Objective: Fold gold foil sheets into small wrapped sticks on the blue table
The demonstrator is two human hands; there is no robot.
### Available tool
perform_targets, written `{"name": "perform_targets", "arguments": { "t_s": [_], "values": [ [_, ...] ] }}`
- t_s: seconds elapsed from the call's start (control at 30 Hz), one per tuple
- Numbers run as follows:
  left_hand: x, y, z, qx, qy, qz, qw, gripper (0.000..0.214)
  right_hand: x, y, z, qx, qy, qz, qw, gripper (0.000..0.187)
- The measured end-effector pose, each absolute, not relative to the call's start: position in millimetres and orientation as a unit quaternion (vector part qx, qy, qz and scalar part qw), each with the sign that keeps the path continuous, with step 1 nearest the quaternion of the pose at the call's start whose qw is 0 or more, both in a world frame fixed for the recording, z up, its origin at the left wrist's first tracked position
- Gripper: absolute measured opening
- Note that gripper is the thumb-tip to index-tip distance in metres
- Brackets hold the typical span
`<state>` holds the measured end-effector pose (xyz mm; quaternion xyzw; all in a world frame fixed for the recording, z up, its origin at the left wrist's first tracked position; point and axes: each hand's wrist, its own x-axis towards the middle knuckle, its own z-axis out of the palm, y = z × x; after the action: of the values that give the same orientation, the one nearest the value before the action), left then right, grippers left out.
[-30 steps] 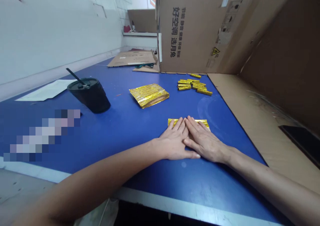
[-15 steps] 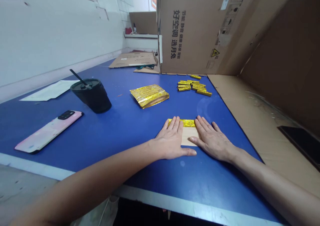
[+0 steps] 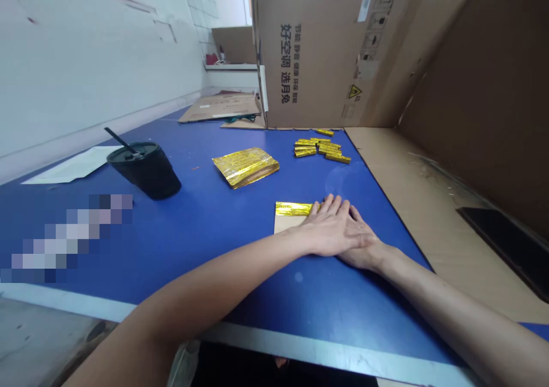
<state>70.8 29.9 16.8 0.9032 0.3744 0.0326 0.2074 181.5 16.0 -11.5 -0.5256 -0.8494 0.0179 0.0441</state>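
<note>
Downward from the head, the view fell on a blue-topped worktable [image 3: 223, 250] with a smooth, lightly scuffed surface. Near the middle of the view, the left hand [image 3: 330, 225] lay flat, its fingers slightly spread, crossed over the right hand [image 3: 364, 247], whose fingers [image 3: 357, 218] showed beyond it. The two hands overlapped and pressed together, pinching nothing that could be seen.

At their 11 o'clock, a strip of crinkled gold foil [image 3: 294, 208] ran along the top edge of a tan card sheet [image 3: 285, 224], its end just beside the left hand's fingertips. Part of the card lay hidden beneath the hands.

Farther off at 11 o'clock lay a flat, creased gold foil packet [image 3: 245, 167], and at 12 o'clock short, rectangular gold foil sticks [image 3: 321, 148] formed a loose cluster. At 10 o'clock stood a matte black tumbler [image 3: 146, 175] with a lid and a thin black straw [image 3: 115, 138], and a sheet of white paper [image 3: 72, 168] lay beyond it. A pixelated blur [image 3: 64, 238] covered the table at 9 o'clock.

Past the table's far end at 12 o'clock rose a corrugated cardboard carton [image 3: 309, 50] printed with black Chinese characters. At 3 o'clock, a tan cardboard sheet [image 3: 412, 204] carried a glossy black slab [image 3: 501, 244].
</note>
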Motion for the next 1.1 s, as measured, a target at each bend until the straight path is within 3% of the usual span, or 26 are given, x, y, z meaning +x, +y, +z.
{"name": "perform_targets", "arguments": {
  "t_s": [0.17,0.5,0.8,1.0,1.1],
  "values": [
    [34,40,9,0.917,0.352,0.004,0.187,0.09,176,12,3,-0.56,-0.826,0.046,-0.038,0.069],
    [-33,39,7,0.923,0.366,-0.044,0.109,0.09,176,13,-4,-0.579,-0.815,0.033,-0.019,0.082],
    [-31,38,6,0.925,0.362,-0.037,0.113,0.089,169,12,10,-0.561,-0.827,0.04,0.009,0.082],
    [-32,38,5,0.931,0.35,-0.039,0.097,0.079,127,11,17,-0.473,-0.875,0.106,0.017,0.084],
    [-32,37,6,0.927,0.357,-0.027,0.11,0.087,136,13,14,-0.48,-0.868,0.122,0.018,0.083]
  ]
}}
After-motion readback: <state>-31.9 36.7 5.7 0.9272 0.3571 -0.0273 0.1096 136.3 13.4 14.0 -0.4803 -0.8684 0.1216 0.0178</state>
